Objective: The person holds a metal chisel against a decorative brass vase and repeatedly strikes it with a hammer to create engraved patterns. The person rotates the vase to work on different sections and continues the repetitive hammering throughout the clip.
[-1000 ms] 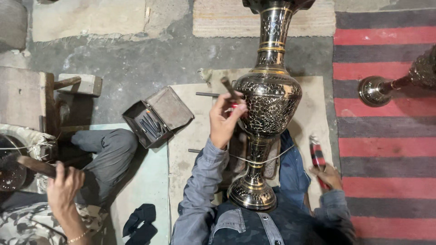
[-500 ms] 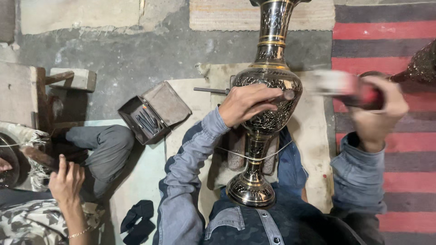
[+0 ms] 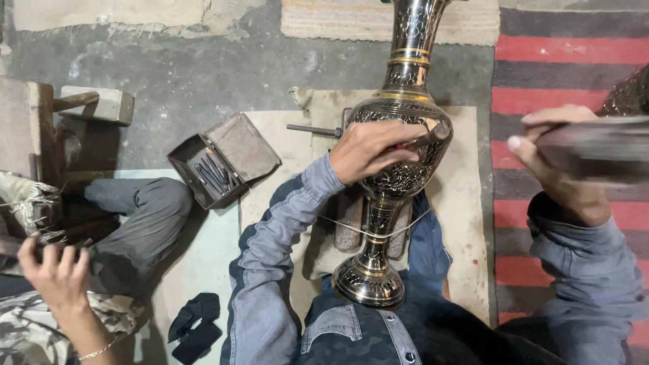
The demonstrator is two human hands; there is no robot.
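an open metal tool box is lying well off to the outer side of the fingers, thin tools showing inside it. a wooden block is sitting farther out beyond it. a red striped rug is running behind the fingers, and dark cloth pieces are lying far below them.
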